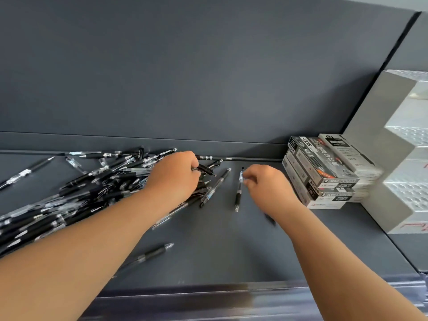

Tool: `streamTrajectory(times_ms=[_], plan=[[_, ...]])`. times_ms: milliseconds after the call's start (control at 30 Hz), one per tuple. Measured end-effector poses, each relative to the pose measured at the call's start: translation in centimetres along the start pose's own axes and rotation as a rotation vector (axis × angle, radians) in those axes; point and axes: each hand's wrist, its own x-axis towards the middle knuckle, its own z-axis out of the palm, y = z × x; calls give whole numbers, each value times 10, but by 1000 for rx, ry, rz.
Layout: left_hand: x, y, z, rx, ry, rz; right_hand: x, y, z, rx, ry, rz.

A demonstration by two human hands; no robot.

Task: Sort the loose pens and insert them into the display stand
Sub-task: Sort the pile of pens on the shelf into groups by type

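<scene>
Black pen heap (69,193) covers the left side of the grey shelf (220,262). Left hand (173,177) sits at the heap's right end, fingers curled, pinching 1 clip pen (206,169). Right hand (266,184) pinches the back end of a lone pen (238,193) mid-shelf, tip toward the front edge. 1 stray pen (150,253) lies near the front edge. Display stand (382,158) is at the right edge, with the pen boxes (324,172) stacked touching it.

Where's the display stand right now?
Head view, far right: the stepped display stand sits on the shelf, just right of the stacked pen boxes.
</scene>
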Motion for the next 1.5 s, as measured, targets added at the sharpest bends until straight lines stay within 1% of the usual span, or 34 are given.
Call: streamTrajectory(times_ms=[100,200,300,467,633,667,733,833,967,1233,1367,1500], plan=[[1,-20,-9,64,59,10,7,-20,15,-10,-83,-139],[0,-37,-18,110,111,11,13,-33,29,-107,-157,-237],[-2,-49,-24,188,116,8,15,-36,41,-199,-214,-310],[-5,-59,-27,232,84,-10,17,-32,42,-254,-229,-302],[-5,-60,-26,224,51,-13,12,-20,30,-354,-152,-201],[-5,-61,-25,225,51,-11,12,-20,29,-331,-129,-176],[-5,-62,-25,227,59,-12,14,-24,29,-213,-75,-140],[-5,-66,-26,226,79,-23,22,-40,35,-48,-4,-144],[-6,-74,-30,237,86,-51,34,-62,47,-15,-24,-100],[-5,-91,-38,267,96,-75,48,-73,63,-63,-76,-35],[-1,-98,-39,254,66,-84,45,-75,62,72,-34,5],[1,-103,-40,212,37,-57,39,-79,62,192,-13,48]])
